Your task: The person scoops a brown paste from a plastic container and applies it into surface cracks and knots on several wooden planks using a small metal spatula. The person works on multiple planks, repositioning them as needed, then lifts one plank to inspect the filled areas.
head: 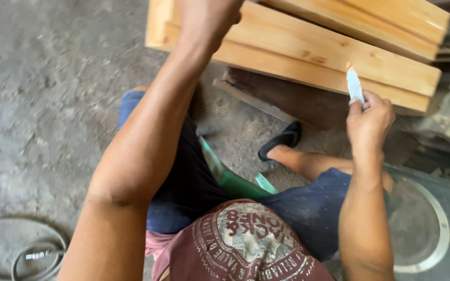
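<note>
The right hand (368,117) pinches a slim, light, rigid marking stick (354,86), tip against stacked timber planks (334,54). The left hand (204,18) rests on them; its fingers cannot be judged. Planks look heavy, stiff: grip edges.

Soft, even daylight fills the scene, brightest on the pale wooden planks (339,52) at the top. Shadows are weak and diffuse, darkest beneath the planks and between the legs. No glare. The grey concrete floor (37,104) looks smeared and soft, fine detail blurred throughout
</note>
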